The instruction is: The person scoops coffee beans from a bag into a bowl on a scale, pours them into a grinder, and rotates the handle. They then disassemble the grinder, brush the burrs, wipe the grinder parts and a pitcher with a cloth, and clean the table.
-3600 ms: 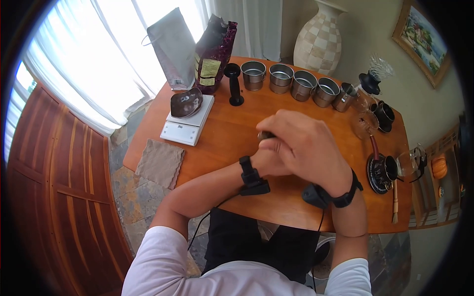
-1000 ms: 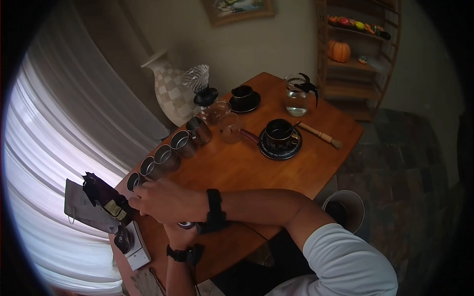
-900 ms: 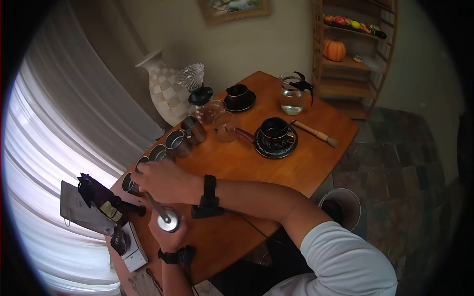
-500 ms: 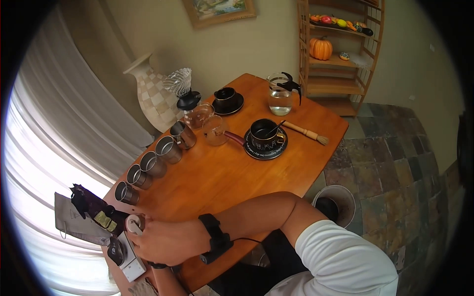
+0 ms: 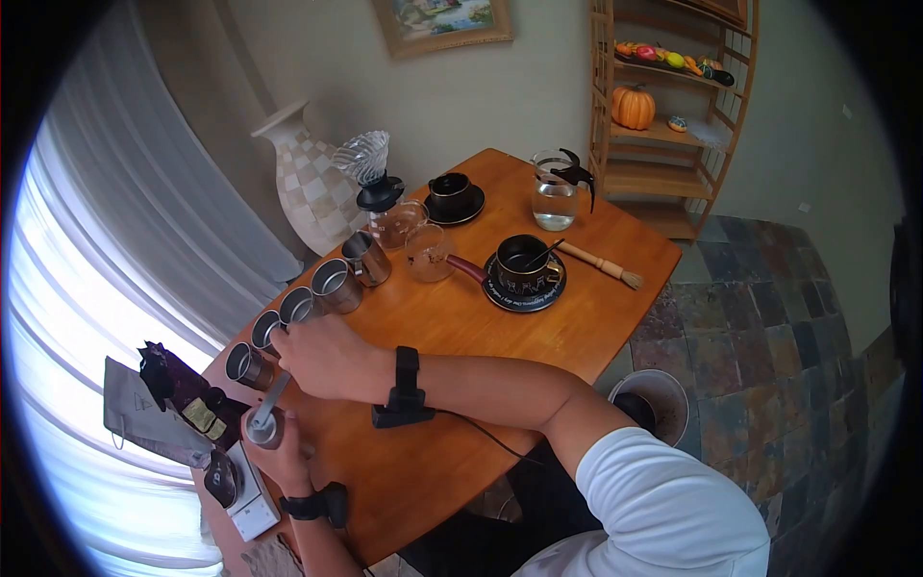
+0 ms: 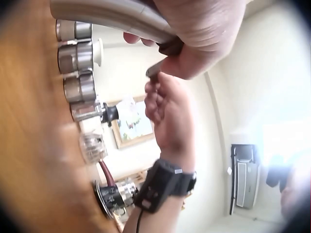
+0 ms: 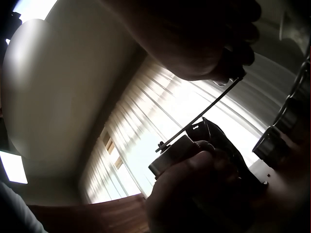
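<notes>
My left hand [image 5: 285, 462] grips a steel hand grinder [image 5: 261, 429] upright over the near left corner of the wooden table [image 5: 452, 337]. Its thin crank arm [image 5: 277, 389] slopes up to my right hand [image 5: 322, 356], which holds the crank's knob just in front of the row of metal cups [image 5: 312, 293]. In the left wrist view the grinder's body [image 6: 107, 12] lies in my left palm [image 6: 204, 34], with my right hand [image 6: 167, 104] beyond it. From the right wrist view the crank arm [image 7: 204, 114] runs from my right fingers [image 7: 228, 68] down to the grinder [image 7: 170, 162].
A white scale [image 5: 255, 500] with a dark bowl [image 5: 219, 478] and two coffee bags [image 5: 178, 399] sit at the table's left end. Farther off are a glass dripper stand [image 5: 380, 192], two black cups on saucers [image 5: 524, 264], a water carafe [image 5: 556, 197] and a brush [image 5: 596, 263]. A bin [image 5: 654, 399] stands on the floor.
My right hand has swung the crank round, from beside the scale back up toward the metal cups. The left hand still holds the grinder at the same corner.
</notes>
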`<state>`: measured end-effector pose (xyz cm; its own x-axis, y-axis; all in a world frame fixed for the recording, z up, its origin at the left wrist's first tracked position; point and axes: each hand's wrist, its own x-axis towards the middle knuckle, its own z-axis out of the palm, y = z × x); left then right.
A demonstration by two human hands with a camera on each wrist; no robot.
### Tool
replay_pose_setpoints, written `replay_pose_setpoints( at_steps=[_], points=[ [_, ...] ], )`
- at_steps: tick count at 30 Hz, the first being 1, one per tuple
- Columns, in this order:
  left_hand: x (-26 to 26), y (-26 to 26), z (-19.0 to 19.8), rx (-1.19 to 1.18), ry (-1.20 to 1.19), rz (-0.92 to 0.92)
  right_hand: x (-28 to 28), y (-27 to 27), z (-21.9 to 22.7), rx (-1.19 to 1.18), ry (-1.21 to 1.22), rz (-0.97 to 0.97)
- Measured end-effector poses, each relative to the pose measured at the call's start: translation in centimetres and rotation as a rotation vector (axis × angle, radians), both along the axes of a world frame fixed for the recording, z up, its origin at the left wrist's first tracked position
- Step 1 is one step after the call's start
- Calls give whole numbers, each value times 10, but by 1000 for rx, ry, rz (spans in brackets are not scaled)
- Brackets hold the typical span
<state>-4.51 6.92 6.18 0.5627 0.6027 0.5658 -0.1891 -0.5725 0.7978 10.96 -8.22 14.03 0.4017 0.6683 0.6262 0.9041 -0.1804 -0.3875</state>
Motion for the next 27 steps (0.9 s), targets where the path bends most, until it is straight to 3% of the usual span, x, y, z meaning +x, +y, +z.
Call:
replay_pose_setpoints(
  at_steps=[2, 3, 5, 6, 10, 12, 17, 20, 23, 24, 27],
  points=[
    [-2, 16, -4, -18, 0, 101, -22, -3, 1, -117, -181, -7],
    [-3, 22, -6, -134, -19, 54, -32, -4, -1, -66, -283, 14],
    [-6, 32, -15, -290, -29, -7, -55, -21, 13, -90, -249, 136],
    [-3, 31, -21, -247, -11, -18, -63, -28, 17, -120, -230, 245],
    [-5, 2, -33, -151, 66, -89, -93, -27, 2, 31, -357, 305],
    [-5, -15, -35, -74, 101, -131, -98, -18, -9, -32, -230, 531],
    [-4, -47, -43, 233, 157, -250, -89, -5, 0, -1, -166, 613],
    [-2, -60, -32, 296, 188, -306, -54, 4, 4, 39, -121, 416],
    [-2, -68, 12, 141, 266, -353, -1, 6, 7, -22, 58, 261],
    [-2, -62, 11, 143, 264, -351, 10, 3, 8, -21, 55, 263],
    [-1, -42, 15, -225, 70, -172, 21, -9, 11, -196, 78, 112]
  ],
)
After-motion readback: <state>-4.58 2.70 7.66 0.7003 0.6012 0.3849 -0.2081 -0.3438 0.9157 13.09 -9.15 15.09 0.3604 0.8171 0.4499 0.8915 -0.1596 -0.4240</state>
